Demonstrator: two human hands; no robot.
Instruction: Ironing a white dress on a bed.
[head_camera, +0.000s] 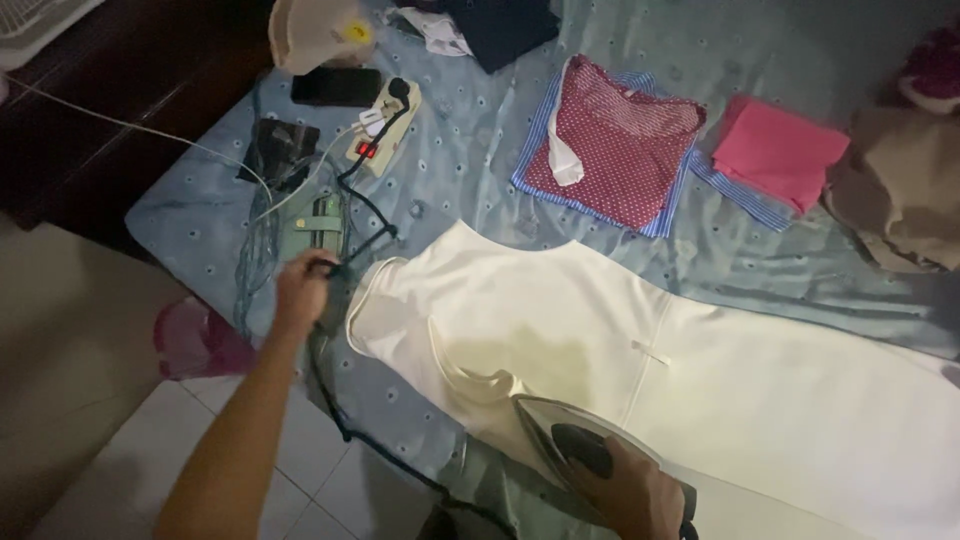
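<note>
Underneath everything lies a bed (470, 170) covered by a pale blue sheet with small dotted flowers, its corner jutting over a light tiled floor (300, 470), with dark wooden furniture (130, 90) at the upper left and a pink basket (195, 340) just off the bed's edge; the room is dim. One cream garment (700, 380) is spread flat across the sheet, its long axis running from the neckline near the bed's corner out toward the right edge of view. One iron (570, 445) sits on the garment's near edge, its pointed nose aimed up and to the left, its long axis slanting back toward the person's right hand (635, 495), whose fingers are wrapped over the dark handle. One black cord (365, 205) runs from one white power strip (385, 125) down the bed's corner, and the left hand (303, 285) grips it with its fingers curled around it, just beside the garment's collar end. Beyond the garment lies one folded stack with a red dotted top over blue striped cloth (610, 150), one folded pink piece (780, 150) just beside it, one brownish heap (900, 190) at the far right, and one dark garment (505, 30) at the top. One black phone (337, 86) rests near the power strip, and one small green case (320, 228) lies close to the left hand.
</note>
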